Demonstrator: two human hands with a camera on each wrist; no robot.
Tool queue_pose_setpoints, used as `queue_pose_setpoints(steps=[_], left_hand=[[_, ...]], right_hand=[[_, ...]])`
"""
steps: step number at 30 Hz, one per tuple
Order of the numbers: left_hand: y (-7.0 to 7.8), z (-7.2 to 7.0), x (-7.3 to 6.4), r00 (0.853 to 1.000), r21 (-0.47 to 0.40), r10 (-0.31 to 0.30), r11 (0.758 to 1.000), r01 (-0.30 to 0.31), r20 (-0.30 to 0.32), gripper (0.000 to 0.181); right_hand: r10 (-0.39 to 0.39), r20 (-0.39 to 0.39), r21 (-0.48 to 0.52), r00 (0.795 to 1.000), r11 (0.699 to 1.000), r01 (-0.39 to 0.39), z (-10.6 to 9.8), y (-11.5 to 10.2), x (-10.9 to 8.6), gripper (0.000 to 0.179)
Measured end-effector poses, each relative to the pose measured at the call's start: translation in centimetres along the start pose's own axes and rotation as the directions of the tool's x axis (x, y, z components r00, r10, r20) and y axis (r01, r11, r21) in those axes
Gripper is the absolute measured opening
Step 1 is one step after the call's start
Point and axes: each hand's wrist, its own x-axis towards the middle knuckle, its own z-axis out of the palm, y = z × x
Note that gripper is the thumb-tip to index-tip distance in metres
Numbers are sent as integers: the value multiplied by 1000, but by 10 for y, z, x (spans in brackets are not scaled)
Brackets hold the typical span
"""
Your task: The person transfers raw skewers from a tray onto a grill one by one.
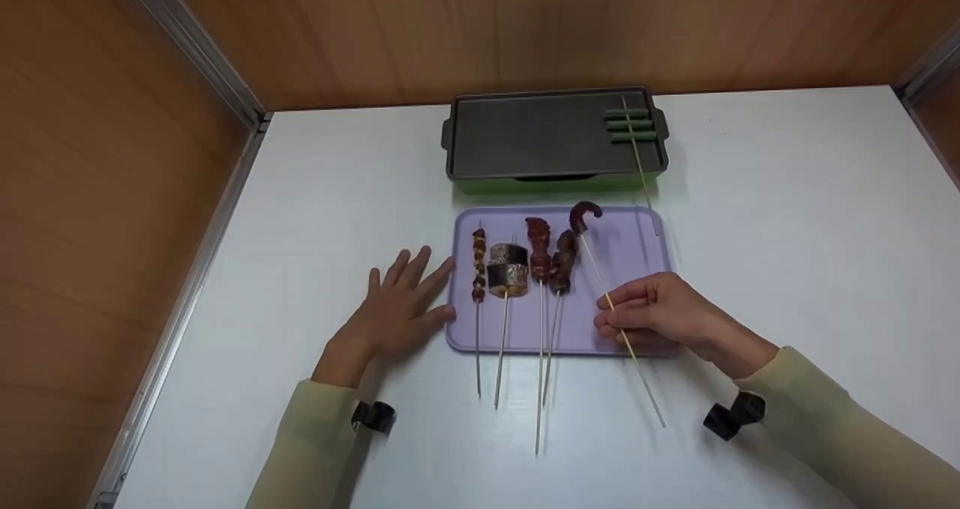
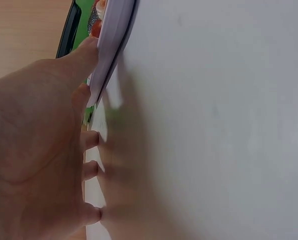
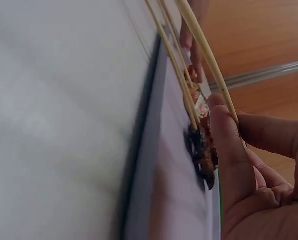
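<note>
My right hand [image 1: 660,314] pinches the stick of a skewer [image 1: 592,265] between thumb and fingers, over the right part of the lilac tray [image 1: 637,246]. A curled dark-red piece, like a tentacle, tops that skewer. Spread fingers of my left hand [image 1: 397,306] rest on the table, with the thumb and index finger at the tray's left edge. On the tray lie a thin skewer of small pieces [image 1: 478,265], a fish skewer [image 1: 508,269], a red meat skewer [image 1: 538,250] and a darker meat skewer [image 1: 562,261]. Their sticks reach past the front rim.
Behind the tray stands a black grill plate [image 1: 540,137] on a green base [image 1: 555,185]. A skewer of green pieces [image 1: 631,124] lies at its right end, its stick overhanging the tray. Wooden panels [image 1: 480,36] border the white table [image 1: 360,164] at the back and left.
</note>
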Motion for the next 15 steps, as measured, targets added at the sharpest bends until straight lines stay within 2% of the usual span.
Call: queue_pose_setpoints(steps=[7,15], left_hand=[[-1,1,-2,1000,-7,-10,1000,10,-14,70],[1,0,0,1000,-8,-2,1000,2,-18,69]], right_hand=[[-58,-23,-34,998,998,57,1,-33,16,45],[-65,-118,-53,991,997,59,-12,-69,45,39]])
